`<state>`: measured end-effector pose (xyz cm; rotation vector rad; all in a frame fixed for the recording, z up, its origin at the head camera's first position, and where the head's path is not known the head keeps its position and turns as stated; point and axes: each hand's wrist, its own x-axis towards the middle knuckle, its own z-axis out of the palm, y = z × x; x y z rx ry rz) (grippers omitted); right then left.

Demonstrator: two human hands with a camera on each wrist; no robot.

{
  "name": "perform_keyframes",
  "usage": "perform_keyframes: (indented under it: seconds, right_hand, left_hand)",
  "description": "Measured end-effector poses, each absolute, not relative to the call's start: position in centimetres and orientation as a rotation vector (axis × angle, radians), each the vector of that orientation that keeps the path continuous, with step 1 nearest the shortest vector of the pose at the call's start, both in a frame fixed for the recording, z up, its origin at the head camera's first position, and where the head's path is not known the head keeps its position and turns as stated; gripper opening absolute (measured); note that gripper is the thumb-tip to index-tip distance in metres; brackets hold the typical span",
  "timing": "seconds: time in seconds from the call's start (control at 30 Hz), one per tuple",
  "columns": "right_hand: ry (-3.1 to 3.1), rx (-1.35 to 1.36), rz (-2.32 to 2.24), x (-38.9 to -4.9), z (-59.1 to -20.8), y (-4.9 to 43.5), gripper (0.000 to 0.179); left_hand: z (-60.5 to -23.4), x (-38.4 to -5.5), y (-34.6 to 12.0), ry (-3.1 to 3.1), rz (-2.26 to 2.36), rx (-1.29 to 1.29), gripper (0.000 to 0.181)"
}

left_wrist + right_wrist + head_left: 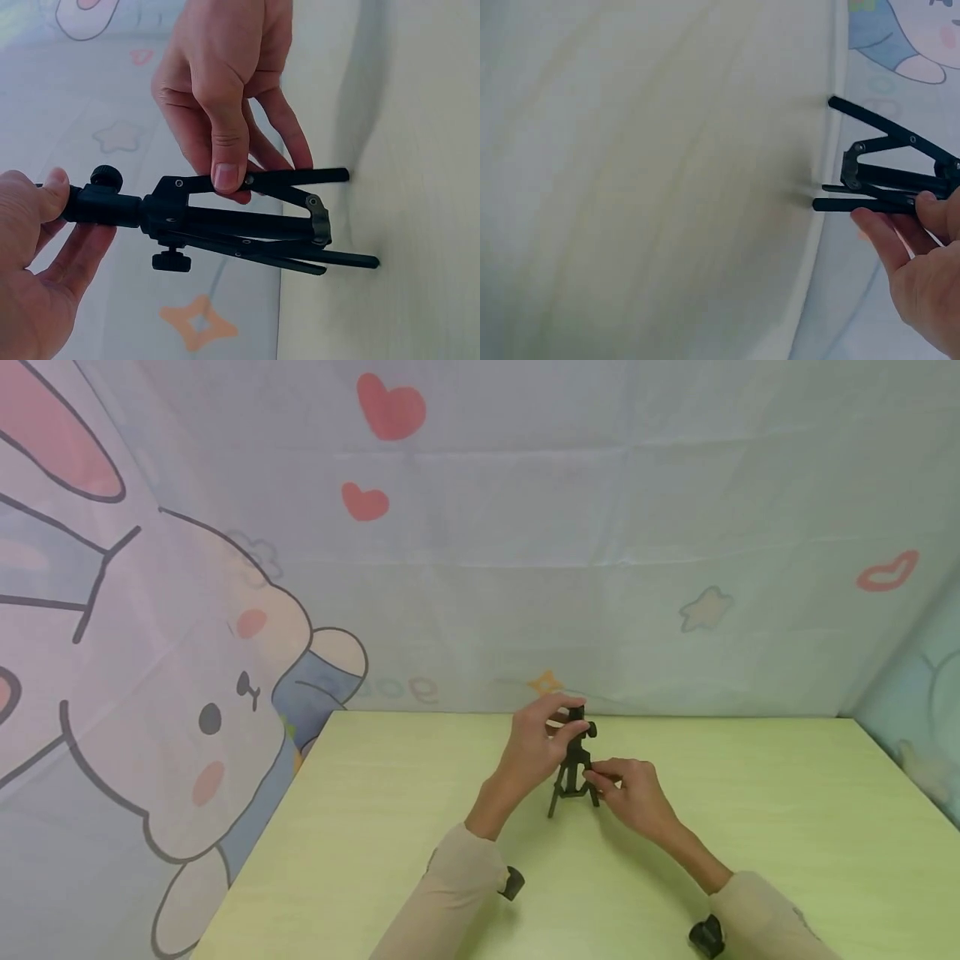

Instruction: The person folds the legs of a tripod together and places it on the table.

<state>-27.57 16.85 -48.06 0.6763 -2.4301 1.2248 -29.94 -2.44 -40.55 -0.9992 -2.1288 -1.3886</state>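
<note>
A small black tripod stands upright near the back of the table, its legs partly spread. My left hand grips the top of its column between thumb and fingers. Lower down, my right hand pinches one leg between thumb and fingers. The left wrist view shows the tripod's center column, two knobs and the hinged leg braces, with the right thumb pressed on the upper leg. In the right wrist view the leg tips point toward the tabletop; the upper column is out of frame.
The pale yellow-green table reaches back to a hanging cloth printed with a rabbit, hearts and stars. The cloth also runs along the left side, and another printed sheet hangs at the right. Each wrist wears a black device.
</note>
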Motion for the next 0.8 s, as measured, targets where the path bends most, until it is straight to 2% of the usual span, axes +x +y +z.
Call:
perform_keyframes:
  seconds: [0.2,0.4,0.57,0.8]
  right_hand:
    - [-2.391,0.7,1.499,-27.7,-48.5,17.1,0.014]
    - [-2.491,0.877,1.266,-28.2,-48.2,18.1,0.008]
    - [-2.611,0.978,1.088,-28.5,-48.5,18.6,0.015]
    - [-2.612,1.067,1.052,-29.0,-48.5,18.6,0.009]
  left_hand:
    - [-40.3,-29.9,-2.5,-2.142,-1.375,-1.001,0.028]
    - [-40.1,-29.8,-2.7,-2.157,-1.421,-0.999,0.028]
    - [-40.2,-29.8,-2.8,-2.173,-1.43,-0.993,0.029]
    - [-40.4,-29.8,-2.8,-2.178,-1.392,-0.998,0.03]
